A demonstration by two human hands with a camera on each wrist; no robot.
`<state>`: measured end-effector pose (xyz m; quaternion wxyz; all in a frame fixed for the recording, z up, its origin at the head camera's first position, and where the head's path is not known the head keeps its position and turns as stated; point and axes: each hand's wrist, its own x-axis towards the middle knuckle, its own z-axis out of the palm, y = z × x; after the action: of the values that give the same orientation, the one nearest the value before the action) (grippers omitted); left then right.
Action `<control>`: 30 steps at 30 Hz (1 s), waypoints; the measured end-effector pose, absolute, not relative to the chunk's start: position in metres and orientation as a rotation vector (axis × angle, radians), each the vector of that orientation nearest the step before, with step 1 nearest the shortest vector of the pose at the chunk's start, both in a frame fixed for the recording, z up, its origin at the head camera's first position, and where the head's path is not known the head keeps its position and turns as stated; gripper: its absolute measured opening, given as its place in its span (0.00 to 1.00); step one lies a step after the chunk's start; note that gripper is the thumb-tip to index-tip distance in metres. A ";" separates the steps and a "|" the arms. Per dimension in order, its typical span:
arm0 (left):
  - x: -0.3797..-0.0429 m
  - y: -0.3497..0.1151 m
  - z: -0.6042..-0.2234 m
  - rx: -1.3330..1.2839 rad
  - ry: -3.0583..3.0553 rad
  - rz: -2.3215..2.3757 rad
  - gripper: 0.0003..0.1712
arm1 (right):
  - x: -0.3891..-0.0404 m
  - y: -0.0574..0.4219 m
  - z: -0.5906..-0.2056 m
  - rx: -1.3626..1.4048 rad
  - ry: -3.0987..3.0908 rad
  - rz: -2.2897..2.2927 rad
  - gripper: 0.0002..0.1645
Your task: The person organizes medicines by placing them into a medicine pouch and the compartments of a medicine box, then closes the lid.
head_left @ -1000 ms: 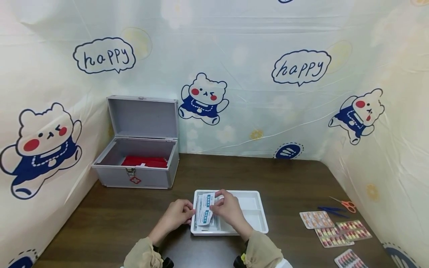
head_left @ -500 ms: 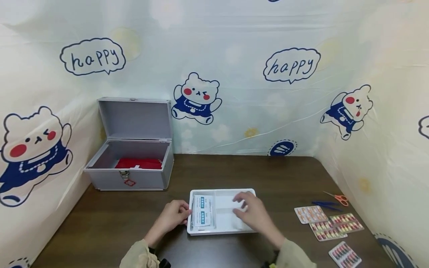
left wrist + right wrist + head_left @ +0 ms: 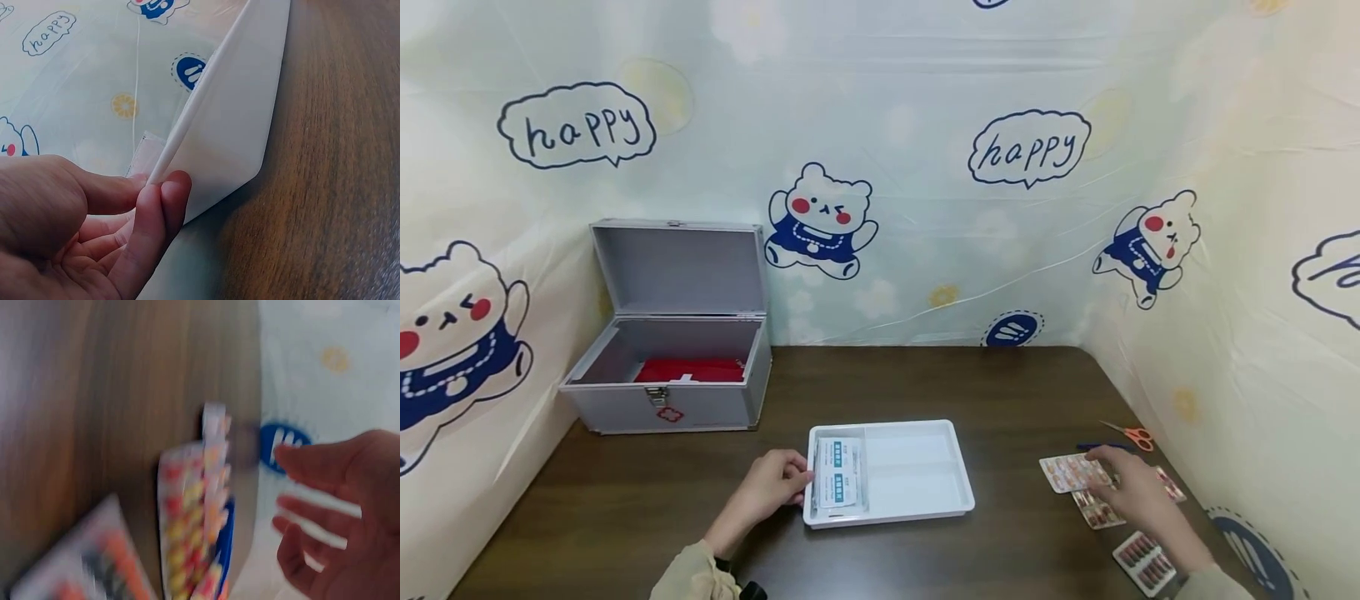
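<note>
From my station I see the white plastic tray [image 3: 917,492] on the desk [image 3: 880,567], its left rim pinched between the thumb and fingers of the left hand [image 3: 767,482]. The tray's left section holds white packets with blue labels [image 3: 839,475], lying flat; the broader part of the tray is to their right. Behind and to the left, the grey metal case [image 3: 718,408] stands with its lid [image 3: 681,271] raised, a red pouch [image 3: 691,370] inside and a latch [image 3: 657,396] on its front. Well right of the tray, the right hand [image 3: 1135,492] is over the overlapping blister packs [image 3: 1067,472], its fingers released and loosely bent; my right wrist view is blurred, so I can't tell whether a fingertip touches them. A dark-red capsule pack [image 3: 1145,562] lies nearer me; orange-handled scissors [image 3: 1138,437] and blue tweezers [image 3: 1103,446] lie just beyond the hand.
</note>
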<state>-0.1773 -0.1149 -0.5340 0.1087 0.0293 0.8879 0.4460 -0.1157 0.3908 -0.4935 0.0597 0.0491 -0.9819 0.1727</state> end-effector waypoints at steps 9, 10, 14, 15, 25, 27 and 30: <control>-0.178 -0.122 -0.534 0.092 2.615 1.311 0.06 | -0.147 0.405 -0.510 0.549 -2.929 0.348 0.27; -0.179 -0.122 -0.534 0.092 2.614 1.315 0.06 | -0.152 0.405 -0.512 0.585 -2.922 0.310 0.27; -0.179 -0.118 -0.534 0.092 2.594 1.324 0.06 | -0.163 0.406 -0.524 0.639 -2.910 0.147 0.24; -0.179 -0.117 -0.534 0.097 2.586 1.328 0.07 | -0.164 0.406 -0.527 0.632 -2.900 0.117 0.23; -0.175 -0.123 -0.537 0.095 2.581 1.313 0.06 | -0.174 0.398 -0.520 0.508 -2.976 0.245 0.17; -0.176 -0.123 -0.537 0.120 2.574 1.314 0.07 | -0.175 0.398 -0.513 0.555 -2.997 0.304 0.14; -0.178 -0.122 -0.535 0.140 2.564 1.323 0.08 | -0.176 0.395 -0.504 0.585 -2.995 0.367 0.13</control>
<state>-0.1777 -0.1219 -0.5353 0.1263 0.0481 0.8805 0.4543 -0.1757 0.3951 -0.5043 0.0341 0.1903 -0.9739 0.1192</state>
